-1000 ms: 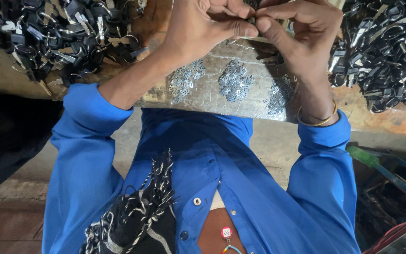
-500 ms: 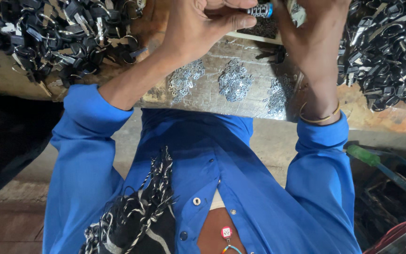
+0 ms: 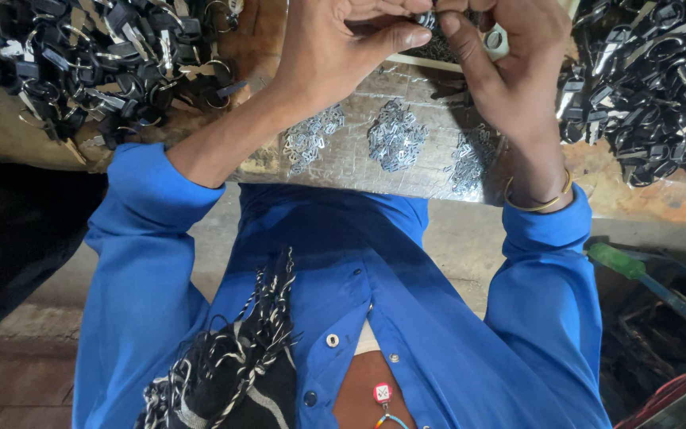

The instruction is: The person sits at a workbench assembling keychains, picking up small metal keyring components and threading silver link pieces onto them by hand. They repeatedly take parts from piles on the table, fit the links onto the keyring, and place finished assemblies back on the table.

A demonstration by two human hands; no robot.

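Cluttered wooden workbench, silver metal plate at centre with small heaps of metal clips, black key piles at ten and two o'clock. Mid-assembly, seemingly: left hand and right hand closed fingertip to fingertip on a small dark metal piece at twelve o'clock, above the plate. Next, likely a fine, firm pinch or twist.

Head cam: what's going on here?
A person in a blue shirt pinches a small dark metal part between the left hand and the right hand, above a silvery metal slab bearing small heaps of silver metal clips. Piles of black-headed keys lie on either side.
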